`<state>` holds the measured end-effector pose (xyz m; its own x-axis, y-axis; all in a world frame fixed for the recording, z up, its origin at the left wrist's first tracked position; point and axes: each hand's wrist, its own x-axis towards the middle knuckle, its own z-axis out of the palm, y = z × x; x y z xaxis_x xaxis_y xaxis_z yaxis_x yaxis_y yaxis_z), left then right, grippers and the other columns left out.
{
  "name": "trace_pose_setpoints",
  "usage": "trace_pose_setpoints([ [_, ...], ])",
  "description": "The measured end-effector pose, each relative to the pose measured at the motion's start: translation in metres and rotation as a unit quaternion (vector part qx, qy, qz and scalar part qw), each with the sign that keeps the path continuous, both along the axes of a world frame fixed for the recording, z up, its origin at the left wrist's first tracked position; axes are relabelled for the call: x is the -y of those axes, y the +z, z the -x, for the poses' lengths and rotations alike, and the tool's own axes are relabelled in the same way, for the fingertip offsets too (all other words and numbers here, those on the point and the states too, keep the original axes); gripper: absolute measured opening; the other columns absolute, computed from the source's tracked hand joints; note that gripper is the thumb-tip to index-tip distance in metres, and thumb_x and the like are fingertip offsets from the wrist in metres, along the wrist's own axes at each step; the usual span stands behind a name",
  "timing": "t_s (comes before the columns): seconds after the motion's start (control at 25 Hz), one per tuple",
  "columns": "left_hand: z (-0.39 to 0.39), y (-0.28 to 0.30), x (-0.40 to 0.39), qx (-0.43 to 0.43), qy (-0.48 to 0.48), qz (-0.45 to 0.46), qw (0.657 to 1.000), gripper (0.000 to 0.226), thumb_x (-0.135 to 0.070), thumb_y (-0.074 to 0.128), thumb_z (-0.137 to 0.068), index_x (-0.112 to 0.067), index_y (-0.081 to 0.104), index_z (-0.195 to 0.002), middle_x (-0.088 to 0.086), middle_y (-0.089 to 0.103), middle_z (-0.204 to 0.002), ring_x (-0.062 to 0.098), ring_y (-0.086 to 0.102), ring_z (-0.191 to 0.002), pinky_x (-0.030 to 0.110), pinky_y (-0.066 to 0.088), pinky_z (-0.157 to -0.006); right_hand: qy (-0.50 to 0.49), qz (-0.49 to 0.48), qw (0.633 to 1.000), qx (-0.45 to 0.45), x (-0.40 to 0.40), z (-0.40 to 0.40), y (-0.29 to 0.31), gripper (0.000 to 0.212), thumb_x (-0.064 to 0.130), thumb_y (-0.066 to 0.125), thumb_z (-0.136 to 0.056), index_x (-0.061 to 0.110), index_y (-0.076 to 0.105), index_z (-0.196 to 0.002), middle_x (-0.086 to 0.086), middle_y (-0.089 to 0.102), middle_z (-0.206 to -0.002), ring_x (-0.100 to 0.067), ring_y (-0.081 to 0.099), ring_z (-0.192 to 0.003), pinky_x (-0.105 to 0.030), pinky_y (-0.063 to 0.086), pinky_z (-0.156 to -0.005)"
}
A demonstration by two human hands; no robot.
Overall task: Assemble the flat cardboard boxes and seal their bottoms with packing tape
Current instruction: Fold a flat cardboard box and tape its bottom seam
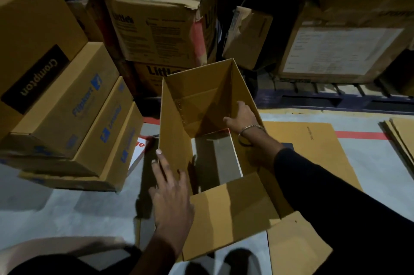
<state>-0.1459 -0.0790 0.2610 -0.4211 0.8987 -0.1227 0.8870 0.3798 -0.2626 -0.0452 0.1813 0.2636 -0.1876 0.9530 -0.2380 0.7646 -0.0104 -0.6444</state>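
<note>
Right now I am squaring up the open box (201,117), which is standing on the grey floor (67,207) with both ends open, so floor is showing through its middle. My left hand (170,194) is lying flat along the outside of the box's left wall, fingers straight, bracing that panel so the tube is not collapsing back into a flat sheet. My right hand (240,117) is reaching inside the box and pressing against its right wall with spread fingers, a bangle (249,132) sitting at the wrist; it is pushing outward, I judge, to force the corners square. Neither hand is curling around anything.

The nearest flap (230,212) is folding inward at the box's near edge, and a far flap is angling down inside, so I think flap-folding is just getting under way. Just right of the box a flat cardboard sheet (313,140) is lying on the floor, and further right a small stack of flats (401,135) is waiting. Left of the box, assembled printed cartons (74,117) are piling up. I am seeing no packing tape anywhere, so sealing is not yet possible from here.
</note>
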Motion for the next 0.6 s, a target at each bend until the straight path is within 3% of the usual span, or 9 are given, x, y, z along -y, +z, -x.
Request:
trace_pose_setpoints([
  [0.28,-0.009,-0.003,-0.003,0.01,-0.014,-0.01,1.0,0.085,-0.057,0.074,-0.084,-0.024,0.034,-0.153,0.038,-0.025,-0.16,0.052,0.008,-0.153,0.05,0.046,-0.111,-0.033,0.045,0.997,-0.046,0.076,-0.05,0.009,0.074,0.028,0.076,-0.092,0.023,0.037,-0.155,-0.005,0.048,-0.154,-0.026,0.05,-0.136,-0.044,0.048,-0.108],
  [0.48,-0.016,-0.003,-0.007,0.006,-0.006,-0.01,1.0,0.086,-0.055,0.081,-0.078,-0.024,0.043,-0.148,0.037,-0.021,-0.162,0.051,0.008,-0.153,0.047,0.047,-0.106,-0.073,0.196,0.966,-0.152,0.102,-0.078,0.047,0.065,0.025,0.08,-0.089,0.024,0.047,-0.145,0.003,0.057,-0.121,-0.019,0.06,-0.098,-0.047,0.056,-0.095],
  [0.6,-0.022,0.005,-0.008,0.026,0.008,-0.001,1.0,0.082,-0.046,0.081,-0.081,-0.024,0.041,-0.149,0.035,-0.018,-0.163,0.048,0.017,-0.149,0.042,0.052,-0.101,0.009,0.104,0.994,-0.019,0.075,-0.07,0.061,0.076,0.032,0.08,-0.088,0.025,0.039,-0.152,-0.006,0.049,-0.145,-0.028,0.053,-0.126,-0.044,0.05,-0.101],
])
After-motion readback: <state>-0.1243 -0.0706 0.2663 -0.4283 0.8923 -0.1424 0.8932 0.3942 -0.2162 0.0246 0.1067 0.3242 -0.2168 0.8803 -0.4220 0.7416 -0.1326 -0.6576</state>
